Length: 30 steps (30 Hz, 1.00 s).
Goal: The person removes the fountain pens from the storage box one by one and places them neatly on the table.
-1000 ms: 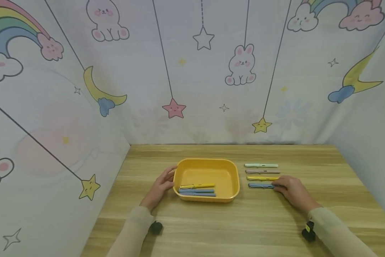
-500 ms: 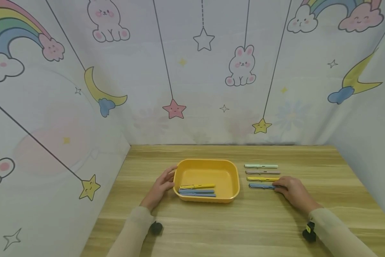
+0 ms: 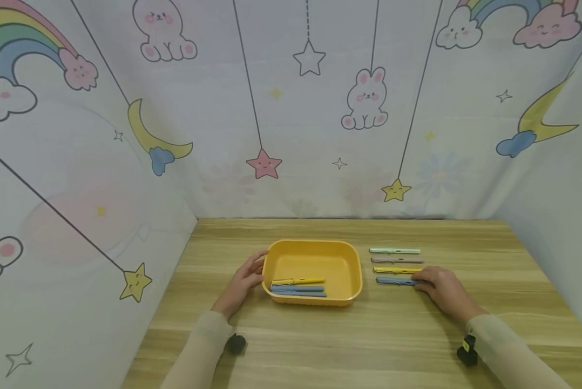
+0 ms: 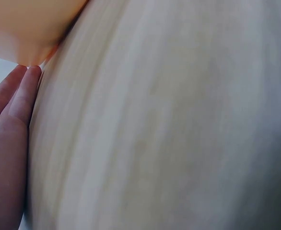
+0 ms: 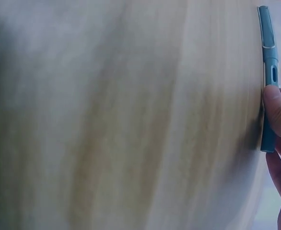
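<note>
Little has moved; on the table (image 3: 349, 346) sits a yellow tray (image 3: 342, 273); the left hand (image 3: 241, 281), fingers straight, touches its left end; apart, to the right, the right hand (image 3: 444, 287) pinches a loose blue pen (image 3: 395, 281); the tray holds a yellow pen (image 3: 302, 281), two blue pens (image 3: 300, 289).

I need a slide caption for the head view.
Left hand touches a yellow tray; right hand pinches a blue pen.

The person wears a long pale cream left sleeve (image 3: 194, 351) and a matching right sleeve (image 3: 509, 346), both plain, ending at the wrists above a bare left hand (image 3: 239, 283) and right hand (image 3: 444, 292). A rounded black piece (image 3: 236, 344) sits by the left cuff; a blockier black piece (image 3: 466, 355), marked with a yellow patch (image 3: 468, 342), by the right.
</note>
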Each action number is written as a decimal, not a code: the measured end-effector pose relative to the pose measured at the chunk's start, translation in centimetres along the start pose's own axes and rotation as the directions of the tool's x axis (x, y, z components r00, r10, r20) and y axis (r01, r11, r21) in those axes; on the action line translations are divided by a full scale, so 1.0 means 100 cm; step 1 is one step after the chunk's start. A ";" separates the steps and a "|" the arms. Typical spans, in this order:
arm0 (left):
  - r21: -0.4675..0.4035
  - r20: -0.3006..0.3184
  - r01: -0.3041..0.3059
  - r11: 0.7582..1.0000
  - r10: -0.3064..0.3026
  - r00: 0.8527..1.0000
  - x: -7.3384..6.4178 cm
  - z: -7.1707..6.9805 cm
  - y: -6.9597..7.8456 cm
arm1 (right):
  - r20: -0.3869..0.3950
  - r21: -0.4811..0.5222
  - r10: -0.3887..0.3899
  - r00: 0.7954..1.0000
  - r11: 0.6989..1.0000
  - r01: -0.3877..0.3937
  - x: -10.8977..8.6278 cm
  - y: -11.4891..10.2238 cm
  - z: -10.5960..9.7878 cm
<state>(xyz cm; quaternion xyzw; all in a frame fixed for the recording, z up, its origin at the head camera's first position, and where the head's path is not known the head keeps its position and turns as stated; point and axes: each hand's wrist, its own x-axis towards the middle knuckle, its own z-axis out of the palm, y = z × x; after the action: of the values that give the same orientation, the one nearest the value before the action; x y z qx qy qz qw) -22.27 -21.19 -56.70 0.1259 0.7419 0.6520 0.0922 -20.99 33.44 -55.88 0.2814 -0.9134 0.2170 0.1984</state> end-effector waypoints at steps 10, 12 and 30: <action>0.000 0.005 -0.006 1.000 0.006 1.000 0.000 0.000 0.001 | -0.035 0.060 0.102 0.994 0.993 -0.100 0.011 -0.015 -0.007; 0.004 0.006 -0.005 1.000 0.005 1.000 0.000 0.000 0.001 | -0.010 0.119 0.162 0.987 0.980 -0.159 0.015 -0.023 -0.009; 0.000 -0.002 0.009 1.000 -0.009 1.000 -0.001 -0.001 0.000 | 0.272 0.492 0.357 0.894 0.747 -0.448 0.060 -0.068 -0.008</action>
<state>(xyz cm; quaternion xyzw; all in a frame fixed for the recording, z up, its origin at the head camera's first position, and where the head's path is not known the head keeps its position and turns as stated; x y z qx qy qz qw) -22.23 -21.26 -56.74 0.1221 0.7427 0.6516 0.0941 -21.26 26.20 -50.38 0.1383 -0.8659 0.4804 -0.0152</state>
